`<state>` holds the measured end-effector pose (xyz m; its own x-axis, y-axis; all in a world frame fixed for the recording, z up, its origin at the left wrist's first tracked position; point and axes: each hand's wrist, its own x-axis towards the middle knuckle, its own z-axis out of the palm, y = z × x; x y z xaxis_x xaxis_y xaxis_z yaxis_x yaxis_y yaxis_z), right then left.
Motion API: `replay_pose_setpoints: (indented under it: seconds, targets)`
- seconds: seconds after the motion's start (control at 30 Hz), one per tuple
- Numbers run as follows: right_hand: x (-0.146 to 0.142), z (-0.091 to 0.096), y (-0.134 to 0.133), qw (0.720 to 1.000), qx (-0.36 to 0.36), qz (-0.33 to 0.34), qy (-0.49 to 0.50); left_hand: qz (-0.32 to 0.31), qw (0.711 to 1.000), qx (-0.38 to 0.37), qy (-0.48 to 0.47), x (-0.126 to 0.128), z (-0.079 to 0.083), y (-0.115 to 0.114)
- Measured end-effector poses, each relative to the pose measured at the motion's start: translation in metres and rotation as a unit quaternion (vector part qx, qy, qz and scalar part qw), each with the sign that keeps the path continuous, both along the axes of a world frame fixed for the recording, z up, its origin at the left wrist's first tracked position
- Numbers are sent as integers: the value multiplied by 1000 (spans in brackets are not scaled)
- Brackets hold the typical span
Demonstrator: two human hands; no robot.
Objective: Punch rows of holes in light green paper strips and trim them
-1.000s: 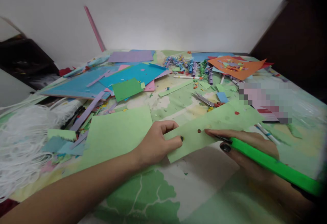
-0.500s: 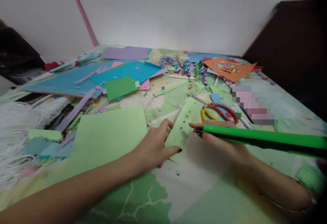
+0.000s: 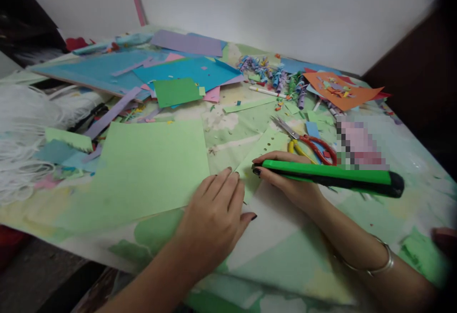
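Observation:
A green and black utility knife (image 3: 328, 172) is gripped like a pen in my right hand (image 3: 294, 186), its front end low over a light green paper strip (image 3: 260, 151). The strip has a row of small punched holes. My left hand (image 3: 216, 213) lies flat with outstretched fingers, its fingertips at the strip's near left edge. To its left rests a large light green sheet of paper (image 3: 157, 160). Beyond my right hand are red-handled scissors (image 3: 314, 146), partly over a yellow-handled tool (image 3: 298, 150). The knife's blade cannot be made out.
White cord (image 3: 24, 136) is heaped at the left beside paper scraps. Blue sheets (image 3: 193, 75) and a dark green piece (image 3: 176, 93) lie farther back. Curled paper rolls (image 3: 282, 82) and an orange sheet (image 3: 332, 89) with scraps sit at the back right. The table's front edge (image 3: 96, 256) shows below.
My left hand has flattened, its fingers now straighter and closer together near the strip. The knife in my right hand has shifted left to the strip. The view has tilted down.

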<state>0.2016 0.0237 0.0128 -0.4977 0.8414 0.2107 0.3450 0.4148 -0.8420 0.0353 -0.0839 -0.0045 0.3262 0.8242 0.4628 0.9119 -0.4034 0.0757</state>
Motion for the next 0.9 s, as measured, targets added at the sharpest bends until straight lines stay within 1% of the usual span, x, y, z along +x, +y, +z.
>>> replay_pose_setpoints:
  seconds: [0.1,0.2,0.27,0.37,0.6,0.8,0.9]
  targets:
    - [-10,-1,2,1000,-26,-1,-6,17,999,-41,-16,7,-5,-6]
    - [-13,-4,4,999,-16,27,-18,24,997,-75,-9,11,-3,-8]
    - [-12,-5,6,999,-11,30,-26,27,996,-85,-5,11,-2,-8]
    - [-10,-6,7,999,-15,28,-31,35,996,-80,-10,11,-1,-8]
    - [-8,-7,10,998,-33,43,-42,45,998,-34,-18,13,-7,-7]
    - [-8,-8,10,997,-28,53,-50,18,999,-21,20,5,-16,-7]
    - [-7,-8,9,997,-28,47,-58,16,999,-18,25,3,-20,-6]
